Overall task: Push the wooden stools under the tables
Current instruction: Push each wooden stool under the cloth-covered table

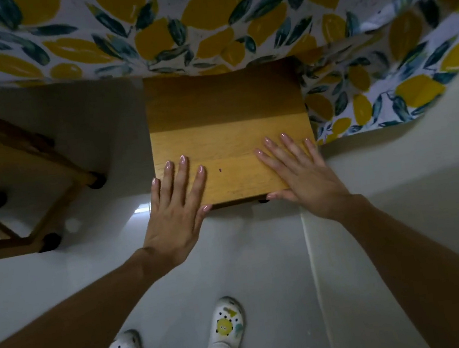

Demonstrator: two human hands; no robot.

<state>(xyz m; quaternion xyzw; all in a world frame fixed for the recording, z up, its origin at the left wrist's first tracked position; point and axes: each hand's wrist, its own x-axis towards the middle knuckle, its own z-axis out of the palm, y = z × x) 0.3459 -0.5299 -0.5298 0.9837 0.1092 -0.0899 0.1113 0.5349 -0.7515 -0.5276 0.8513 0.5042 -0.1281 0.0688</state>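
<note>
A wooden stool (224, 121) with a square seat stands in front of me, its far part in the shadow under the table's edge. The table is covered by a lemon-print cloth (200, 15) that hangs down at the right. My left hand (175, 208) lies flat on the seat's near left corner, fingers spread, thumb on the front edge. My right hand (300, 169) lies flat on the near right corner, thumb also on the front edge. A second wooden stool (16, 174) stands at the left, out from under the table, its legs and black feet visible.
The floor (263, 257) is pale grey and glossy, with a tile seam running down at the right. My two white decorated shoes (225, 328) stand a step behind the stool. The hanging cloth corner (372, 88) sits close beside the stool's right side.
</note>
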